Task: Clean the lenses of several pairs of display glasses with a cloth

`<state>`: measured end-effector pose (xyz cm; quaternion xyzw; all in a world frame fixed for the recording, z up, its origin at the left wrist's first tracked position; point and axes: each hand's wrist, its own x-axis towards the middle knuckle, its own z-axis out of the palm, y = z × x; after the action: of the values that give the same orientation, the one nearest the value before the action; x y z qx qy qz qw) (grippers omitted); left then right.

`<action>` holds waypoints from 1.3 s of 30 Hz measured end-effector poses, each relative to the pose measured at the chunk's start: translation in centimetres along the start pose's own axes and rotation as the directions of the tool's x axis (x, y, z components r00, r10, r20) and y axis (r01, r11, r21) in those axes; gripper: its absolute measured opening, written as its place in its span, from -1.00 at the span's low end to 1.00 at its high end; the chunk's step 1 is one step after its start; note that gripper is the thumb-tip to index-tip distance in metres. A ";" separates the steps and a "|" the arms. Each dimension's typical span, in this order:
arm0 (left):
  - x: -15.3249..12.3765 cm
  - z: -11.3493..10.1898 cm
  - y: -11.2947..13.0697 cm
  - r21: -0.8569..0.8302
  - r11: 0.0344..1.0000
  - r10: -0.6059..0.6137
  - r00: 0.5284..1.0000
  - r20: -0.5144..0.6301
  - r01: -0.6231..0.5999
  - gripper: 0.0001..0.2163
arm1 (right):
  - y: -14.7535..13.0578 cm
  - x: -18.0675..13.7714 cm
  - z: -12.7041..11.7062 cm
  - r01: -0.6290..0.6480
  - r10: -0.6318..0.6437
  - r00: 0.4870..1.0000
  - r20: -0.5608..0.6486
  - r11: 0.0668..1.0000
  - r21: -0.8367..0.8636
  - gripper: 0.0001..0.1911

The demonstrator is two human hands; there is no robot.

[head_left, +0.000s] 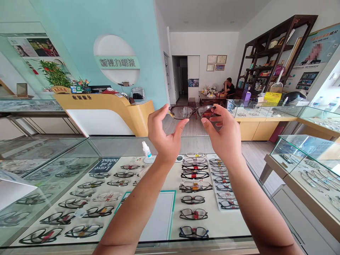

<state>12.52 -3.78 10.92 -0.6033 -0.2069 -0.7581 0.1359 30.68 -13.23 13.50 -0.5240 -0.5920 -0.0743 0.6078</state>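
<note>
A pair of dark-rimmed eyeglasses (195,112) is held up level above the glass display case, lenses facing me. My left hand (165,132) pinches the left end of the frame between thumb and fingers. At the other end, my right hand (221,128) grips the frame the same way, fingers partly curled behind the lens. A reddish patch shows in the right lens; whether it is a sticker or something seen through it I cannot tell. Below, a small white spray bottle (146,150) stands on the case.
Rows of eyeglasses (195,173) lie inside the display case (170,244) under my arms. A wooden counter (106,106) is at the left, more glass cases (305,159) at the right. A person (228,88) sits at a table at the back.
</note>
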 end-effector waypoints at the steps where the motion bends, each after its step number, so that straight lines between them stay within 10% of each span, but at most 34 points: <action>1: 0.0 0.0 0.0 -0.005 1.000 0.005 1.000 0.004 -0.005 -0.40 | 0.0 0.0 0.0 -0.007 0.007 1.000 0.005 1.000 0.006 -0.44; 24: 0.1 0.5 0.7 -0.081 0.985 -0.145 0.983 0.112 0.154 -0.39 | -0.8 -0.5 -0.6 0.126 -0.140 0.985 -0.104 0.984 -0.128 -0.50; 39: 0.4 0.4 -0.6 0.008 1.000 -0.014 1.000 -0.028 0.014 -0.35 | 0.3 0.3 -0.2 0.087 -0.078 0.996 -0.051 0.974 0.209 -0.59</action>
<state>12.53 -3.06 11.28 -0.5907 -0.2124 -0.7665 0.1357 31.08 -13.05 13.63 -0.4298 -0.6049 -0.0474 0.6687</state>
